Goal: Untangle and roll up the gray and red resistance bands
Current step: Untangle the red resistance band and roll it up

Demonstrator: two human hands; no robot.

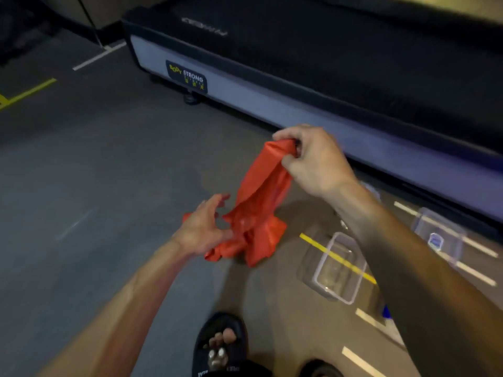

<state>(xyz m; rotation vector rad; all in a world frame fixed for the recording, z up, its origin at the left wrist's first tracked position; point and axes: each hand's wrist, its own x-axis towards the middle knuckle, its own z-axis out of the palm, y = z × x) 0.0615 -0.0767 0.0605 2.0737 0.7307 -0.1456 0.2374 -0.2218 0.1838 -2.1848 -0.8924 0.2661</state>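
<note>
Right grip: my right hand point(313, 161) is raised, fingers and thumb curled tight round the top end of the red band point(258, 205).
Left grip: my left hand point(202, 227) sits lower, fingers spread and loosely bent; the thumb side touches the bunched lower part of the red band, but I cannot tell whether it has hold of it.
Red band: hangs from my right hand in a crumpled strip, widening into a tangled bunch beside my left hand, above the floor point(81, 186).
Gray band: I cannot make it out.
Clear container point(337, 268): on the floor, under my right forearm, open side up.
Second clear container point(435, 235): further right, near the treadmill point(299, 77) base.
Sandal point(220, 344): black, at the bottom edge.
</note>
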